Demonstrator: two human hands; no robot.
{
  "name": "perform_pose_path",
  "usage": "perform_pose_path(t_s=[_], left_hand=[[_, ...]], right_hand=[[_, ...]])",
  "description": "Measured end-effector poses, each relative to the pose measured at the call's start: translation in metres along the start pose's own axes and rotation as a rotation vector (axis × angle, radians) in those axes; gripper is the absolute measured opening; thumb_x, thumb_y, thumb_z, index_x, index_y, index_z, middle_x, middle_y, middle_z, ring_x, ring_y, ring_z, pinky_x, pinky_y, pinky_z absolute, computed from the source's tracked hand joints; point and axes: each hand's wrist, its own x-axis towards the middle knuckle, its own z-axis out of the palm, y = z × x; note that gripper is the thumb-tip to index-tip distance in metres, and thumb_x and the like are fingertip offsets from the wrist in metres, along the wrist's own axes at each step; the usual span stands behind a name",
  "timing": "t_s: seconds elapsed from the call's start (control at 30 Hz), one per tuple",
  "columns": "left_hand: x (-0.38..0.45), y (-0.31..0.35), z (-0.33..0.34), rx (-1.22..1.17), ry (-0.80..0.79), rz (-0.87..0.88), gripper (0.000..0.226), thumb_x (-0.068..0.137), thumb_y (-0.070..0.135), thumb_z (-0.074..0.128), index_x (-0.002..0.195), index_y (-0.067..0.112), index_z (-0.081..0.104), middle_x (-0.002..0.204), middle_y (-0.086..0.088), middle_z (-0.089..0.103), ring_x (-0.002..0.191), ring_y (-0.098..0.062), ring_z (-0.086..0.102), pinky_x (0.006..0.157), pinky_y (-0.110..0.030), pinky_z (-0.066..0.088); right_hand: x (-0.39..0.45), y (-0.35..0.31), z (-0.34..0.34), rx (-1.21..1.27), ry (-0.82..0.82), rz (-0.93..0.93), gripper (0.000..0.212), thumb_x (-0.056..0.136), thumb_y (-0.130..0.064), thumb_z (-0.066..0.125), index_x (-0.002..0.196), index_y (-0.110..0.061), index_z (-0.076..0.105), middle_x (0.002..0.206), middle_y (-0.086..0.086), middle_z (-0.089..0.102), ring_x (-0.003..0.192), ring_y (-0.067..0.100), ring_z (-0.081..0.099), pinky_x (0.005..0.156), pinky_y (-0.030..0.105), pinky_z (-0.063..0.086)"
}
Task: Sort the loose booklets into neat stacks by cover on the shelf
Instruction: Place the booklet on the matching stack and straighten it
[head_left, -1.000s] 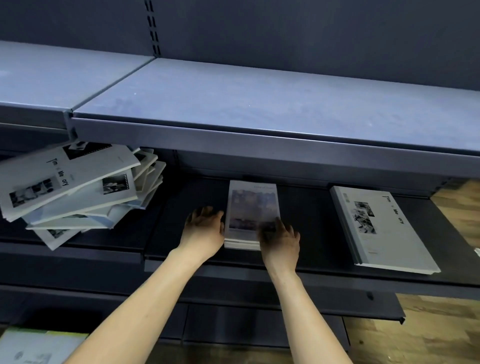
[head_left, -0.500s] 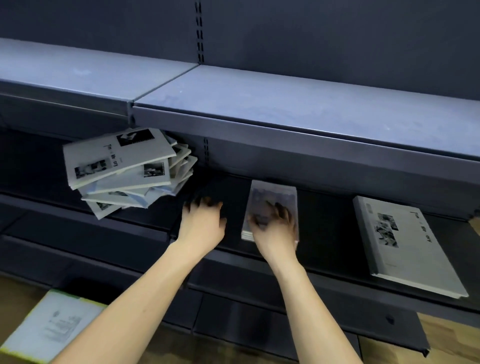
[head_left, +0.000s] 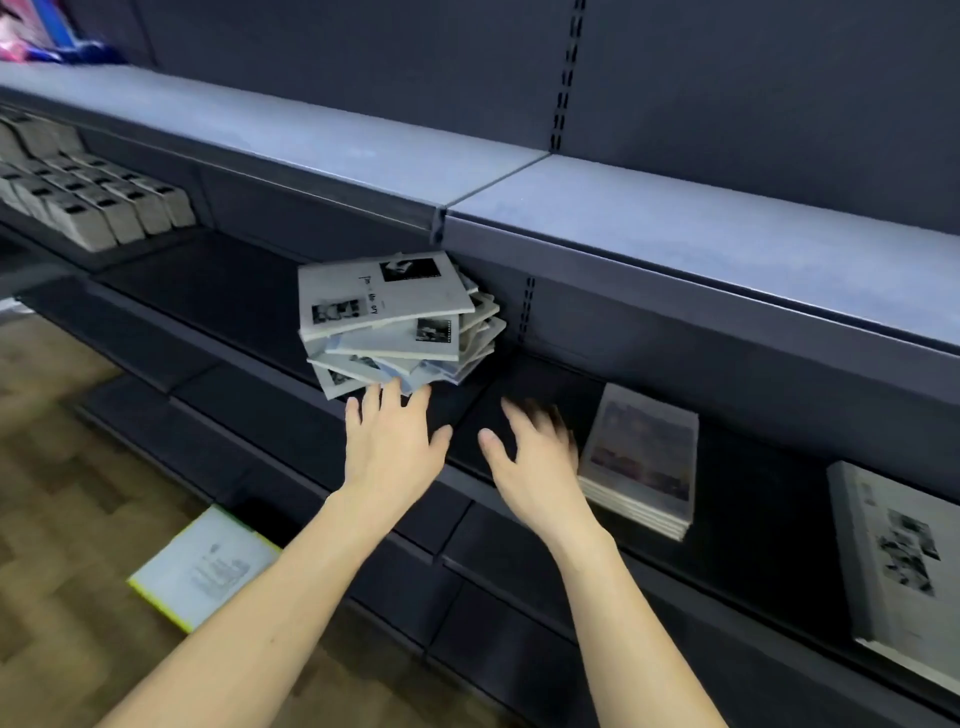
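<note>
A messy, fanned pile of grey-white booklets (head_left: 389, 322) lies on the dark shelf (head_left: 234, 291), under the upper shelf's joint. My left hand (head_left: 389, 447) is spread flat, its fingertips at the pile's lower front edge. My right hand (head_left: 535, 457) hovers with fingers spread and holds nothing, just left of a neat stack of booklets with a bluish photo cover (head_left: 641, 462). A separate stack with a grey cover and black-and-white photos (head_left: 898, 566) lies at the far right, partly cut off by the frame edge.
The grey upper shelf (head_left: 675, 223) overhangs the booklets closely. Rows of small grey boxes (head_left: 98, 202) fill the shelf at far left. A white booklet with a yellow edge (head_left: 202, 566) lies on the wooden floor below the shelf.
My right hand has let go of the photo-cover stack and moved left. My left hand has reached to the messy pile. The view has swung left.
</note>
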Motion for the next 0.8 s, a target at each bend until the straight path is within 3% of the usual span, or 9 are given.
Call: perform_pose_path(t_s=[0.23,0.57,0.8], left_hand=[[0.007,-0.054,-0.012,-0.065,0.045,-0.086,0.042,0.093,0.043,0.05,0.128,0.02,0.058,0.134,-0.003,0.054,0.134,-0.025,0.038,0.114,-0.045,0.023],[0.029,-0.148,-0.021,-0.177,0.006,-0.073,0.043,0.096,0.038,0.049,0.135,0.02,0.052,0.139,-0.001,0.049,0.142,-0.025,0.028,0.117,-0.042,0.019],[0.046,-0.202,-0.023,-0.253,0.006,0.024,0.041,0.095,0.033,0.054,0.133,0.018,0.056,0.137,-0.004,0.052,0.14,-0.028,0.031,0.116,-0.04,0.021]], right_hand=[[0.017,-0.051,0.022,0.045,0.018,-0.115,0.044,0.101,-0.045,0.046,0.144,-0.034,0.05,0.157,-0.003,0.036,0.146,0.025,0.023,0.122,0.048,0.01],[0.05,-0.127,0.084,0.023,0.057,-0.172,0.048,0.099,-0.04,0.05,0.144,-0.024,0.049,0.144,-0.004,0.052,0.136,0.02,0.041,0.114,0.043,0.031],[0.068,-0.171,0.127,-0.022,0.109,-0.093,0.047,0.098,-0.039,0.051,0.144,-0.026,0.048,0.144,-0.008,0.052,0.139,0.016,0.039,0.12,0.051,0.02]])
